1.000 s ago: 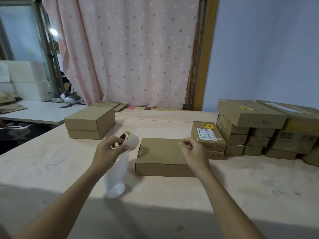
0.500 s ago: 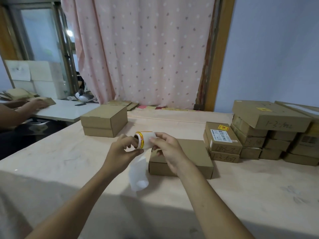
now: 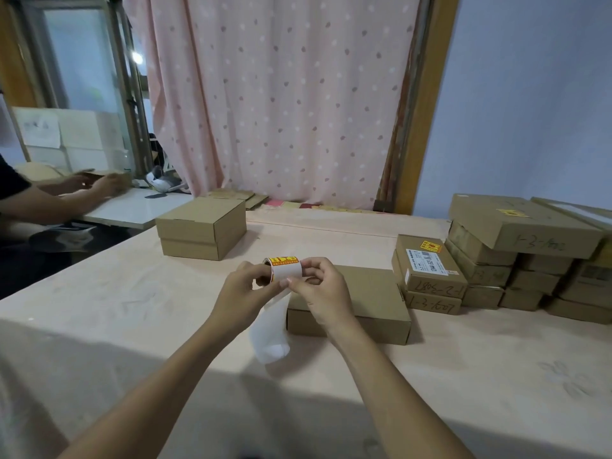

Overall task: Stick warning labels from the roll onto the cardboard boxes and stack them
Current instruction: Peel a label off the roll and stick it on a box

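Label roll (image 3: 284, 268) is up in the air at dead centre, over the table (image 3: 132, 309), not resting on anything. Left hand (image 3: 246, 286) has its fingers curled round the roll's left end. Right hand (image 3: 326, 293) is pinching at the right end with thumb and fingertips, looks to me like it's working a sticker loose, but I can't see the edge itself. One yellow-and-red warning label faces up on the roll. A tail of bare white backing paper (image 3: 270, 332) hangs off it toward 6 o'clock.

Progress-wise I'd say somewhere in the middle. The flat box (image 3: 374, 299), at 4 o'clock from the roll and partly under the right hand, shows no sticker, so that's likely the next one. The taller box (image 3: 202, 228) at 11 o'clock is bare too.

Done ones: a stack of two small boxes (image 3: 430, 270) at 3 o'clock, its top one with a yellow label plus a white shipping label. Further out at 2 to 3 o'clock, a big pile (image 3: 516, 223) whose top box has a yellow label.

Count:
- 1 roll
- 2 unlabelled boxes
- 2 yellow labels visible on boxes
- the pile is too overlapped to count properly

Another person's hands (image 3: 96, 185) are at 10 o'clock, on a separate white table.
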### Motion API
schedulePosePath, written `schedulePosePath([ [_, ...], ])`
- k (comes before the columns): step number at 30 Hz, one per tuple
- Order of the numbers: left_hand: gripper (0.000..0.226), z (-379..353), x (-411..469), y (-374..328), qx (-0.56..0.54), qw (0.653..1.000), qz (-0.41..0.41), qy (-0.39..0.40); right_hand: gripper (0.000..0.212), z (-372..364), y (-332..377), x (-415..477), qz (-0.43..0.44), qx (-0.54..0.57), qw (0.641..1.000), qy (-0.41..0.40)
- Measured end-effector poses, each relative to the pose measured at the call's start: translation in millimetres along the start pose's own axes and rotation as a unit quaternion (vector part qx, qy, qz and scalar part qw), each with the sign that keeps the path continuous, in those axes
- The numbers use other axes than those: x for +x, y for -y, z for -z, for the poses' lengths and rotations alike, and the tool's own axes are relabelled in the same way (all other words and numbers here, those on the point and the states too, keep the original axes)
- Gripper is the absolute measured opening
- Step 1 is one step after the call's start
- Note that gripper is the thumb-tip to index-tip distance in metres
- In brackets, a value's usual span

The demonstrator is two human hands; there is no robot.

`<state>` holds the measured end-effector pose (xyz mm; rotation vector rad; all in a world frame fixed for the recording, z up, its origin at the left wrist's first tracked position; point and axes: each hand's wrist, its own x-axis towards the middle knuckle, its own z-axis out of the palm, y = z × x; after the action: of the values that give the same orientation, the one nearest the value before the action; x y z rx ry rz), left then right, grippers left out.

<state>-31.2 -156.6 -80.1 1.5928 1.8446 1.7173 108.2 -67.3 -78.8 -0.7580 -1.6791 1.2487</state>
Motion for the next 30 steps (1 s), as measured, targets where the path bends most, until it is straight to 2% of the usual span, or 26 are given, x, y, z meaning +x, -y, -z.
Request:
schedulePosePath([
  [3,0.015,1,-1,9,0.05,0.997,-0.05,-0.012,0.035,4,-3,1,0.113,-0.135,0.984,-0.039],
  [5,0.02,4,0,14,0.076,0.993,-0.091,-0.016,0.035,6,-2,2,0.204,-0.204,0.957,-0.02],
  [8,0.02,6,2,15,0.116,0.98,-0.158,-0.023,0.037,1,0,5,0.28,-0.308,0.909,0.0],
  [15,0.024,10,2,21,0.183,0.954,-0.233,-0.055,0.021,-7,-6,8,0.379,-0.343,0.855,-0.082],
  [18,0.026,11,2,24,0.193,0.95,-0.238,-0.062,0.016,-11,-4,9,0.396,-0.349,0.845,-0.084],
  [21,0.024,14,3,26,0.216,0.937,-0.266,-0.066,0.015,-12,-2,9,0.378,-0.324,0.864,-0.072],
  [30,0.022,22,6,35,0.353,0.867,-0.338,-0.099,0.016,-11,0,11,0.376,-0.334,0.863,-0.058],
])
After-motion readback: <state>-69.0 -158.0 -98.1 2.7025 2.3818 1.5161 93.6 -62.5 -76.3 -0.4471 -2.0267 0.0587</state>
